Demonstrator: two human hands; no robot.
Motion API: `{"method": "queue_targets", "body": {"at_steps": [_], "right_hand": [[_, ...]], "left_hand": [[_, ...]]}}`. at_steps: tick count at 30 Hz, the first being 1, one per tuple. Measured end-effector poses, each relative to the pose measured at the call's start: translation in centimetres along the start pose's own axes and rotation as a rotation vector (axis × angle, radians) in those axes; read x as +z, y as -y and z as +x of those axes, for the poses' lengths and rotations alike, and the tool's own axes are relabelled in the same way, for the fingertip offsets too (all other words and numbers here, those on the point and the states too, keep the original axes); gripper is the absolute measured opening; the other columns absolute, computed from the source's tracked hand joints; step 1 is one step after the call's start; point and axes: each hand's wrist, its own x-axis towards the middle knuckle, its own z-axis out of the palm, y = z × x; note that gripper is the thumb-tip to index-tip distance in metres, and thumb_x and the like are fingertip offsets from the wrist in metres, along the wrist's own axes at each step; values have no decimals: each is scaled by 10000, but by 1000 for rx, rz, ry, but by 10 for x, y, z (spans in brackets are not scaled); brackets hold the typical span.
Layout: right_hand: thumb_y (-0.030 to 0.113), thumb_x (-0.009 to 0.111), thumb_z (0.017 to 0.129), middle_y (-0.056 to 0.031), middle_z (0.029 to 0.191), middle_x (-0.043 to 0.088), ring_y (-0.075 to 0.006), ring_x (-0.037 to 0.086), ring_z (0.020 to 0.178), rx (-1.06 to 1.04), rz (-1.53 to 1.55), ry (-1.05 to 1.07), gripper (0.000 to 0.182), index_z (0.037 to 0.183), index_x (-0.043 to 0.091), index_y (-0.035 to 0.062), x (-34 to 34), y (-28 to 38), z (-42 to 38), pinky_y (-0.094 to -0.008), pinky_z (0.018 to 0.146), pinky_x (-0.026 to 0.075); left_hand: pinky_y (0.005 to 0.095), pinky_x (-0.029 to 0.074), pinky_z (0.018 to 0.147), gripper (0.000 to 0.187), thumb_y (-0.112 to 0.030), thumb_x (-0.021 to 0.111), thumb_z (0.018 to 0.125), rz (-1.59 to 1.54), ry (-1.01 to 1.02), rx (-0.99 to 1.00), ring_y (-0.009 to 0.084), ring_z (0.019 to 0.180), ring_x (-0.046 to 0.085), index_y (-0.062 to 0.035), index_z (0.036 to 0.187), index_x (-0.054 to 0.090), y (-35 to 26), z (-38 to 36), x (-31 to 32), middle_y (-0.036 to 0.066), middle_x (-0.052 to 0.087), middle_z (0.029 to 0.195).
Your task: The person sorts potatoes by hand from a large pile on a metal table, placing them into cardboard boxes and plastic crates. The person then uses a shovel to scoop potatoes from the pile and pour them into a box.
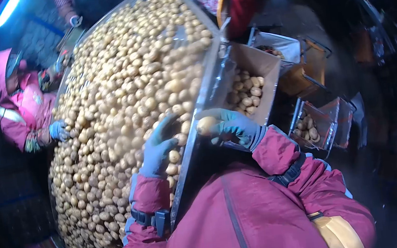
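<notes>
A heap of potatoes [120, 84] covers a large metal-rimmed sorting table [191, 142]. Over its near edge is my left hand [157, 147] in a blue-grey glove, thumb and fingers apart, with loose potatoes just beyond them. Just past the rim, my right hand [240, 126], gloved in teal, grips a single pale potato [207, 126] between thumb and fingers. A cardboard box [262, 72] partly filled with potatoes stands right behind that hand.
To the right are a wire-framed crate [327, 119] with potatoes and a white-lined crate [285, 45]. Across the table at left, a person in pink [30, 104] reaches a gloved hand [59, 131] to the heap. Another person in red [243, 1] stands at the top.
</notes>
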Motion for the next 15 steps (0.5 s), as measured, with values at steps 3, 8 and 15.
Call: {"method": "queue_targets", "body": {"at_steps": [3,8,15], "right_hand": [[91,683,947,-70,1208,684,-132,667,1057,-75,205,13,437,1365,570,25,-33,-1,-22,-249,789,547],[382,571,1042,-57,1103,719,-123,655,763,-178,-16,-280,418,1262,667,40,-78,1,-62,-265,620,538],[312,684,982,-107,944,737,-167,676,618,-299,153,-680,372,1244,656,49,-153,-18,-110,-295,508,533]], "left_hand": [[344,434,1109,642,37,600,866,228,-180,-34,226,1323,541,4,1495,475,37,-8,-5,132,569,1431],[417,400,1145,649,-126,735,851,1097,-227,193,360,1374,488,-33,1454,514,102,-14,-18,236,516,1462],[536,266,1200,961,-307,833,713,1582,-241,153,442,1439,329,-128,1547,390,130,-18,14,228,345,1582]]}}
